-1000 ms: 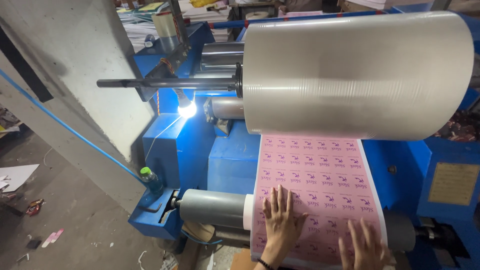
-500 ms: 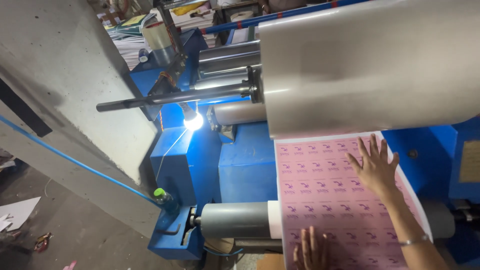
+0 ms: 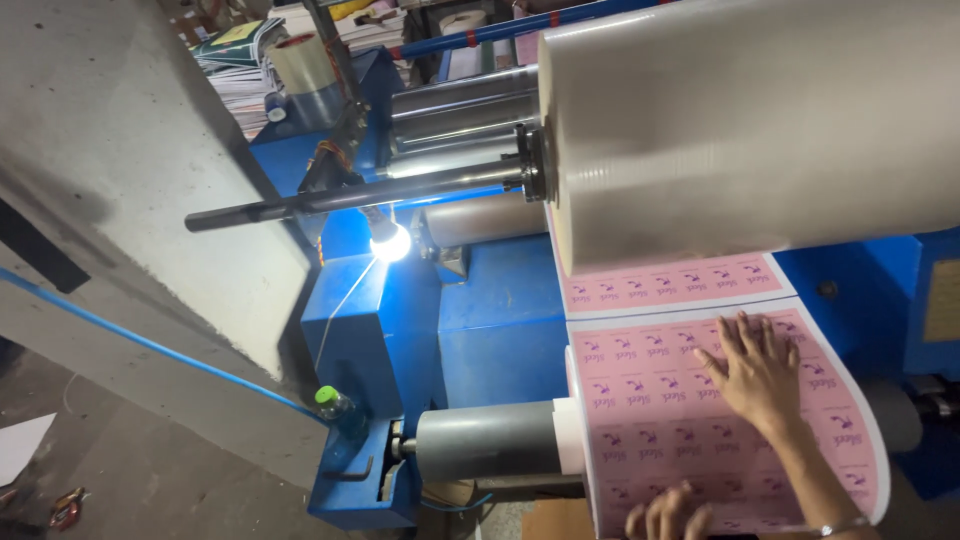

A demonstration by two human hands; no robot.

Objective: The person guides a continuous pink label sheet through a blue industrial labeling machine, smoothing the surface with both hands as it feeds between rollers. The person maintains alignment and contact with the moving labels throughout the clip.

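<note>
A pink sheet (image 3: 640, 400) printed with rows of small labels curves down over the grey roller (image 3: 485, 440) of a blue machine (image 3: 490, 320). My right hand (image 3: 755, 375) lies flat on that sheet, fingers spread and pointing up-left. Only the fingers of my left hand (image 3: 665, 512) show at the bottom edge, resting apart on the sheet's lower part. Another pink sheet (image 3: 665, 285) sits just above, running under a large roll of clear film (image 3: 750, 130).
A steel shaft (image 3: 350, 198) sticks out to the left from the film roll, with a lit lamp (image 3: 390, 243) beneath it. A green-capped bottle (image 3: 330, 402) stands on the machine's lower left corner. Stacked papers (image 3: 250, 60) lie behind; a concrete wall (image 3: 110, 170) is left.
My right hand has gone from the sheet's lower edge up to its middle and stays flat there. The left hand has dropped to the frame's bottom. The seam between two sheets now shows.
</note>
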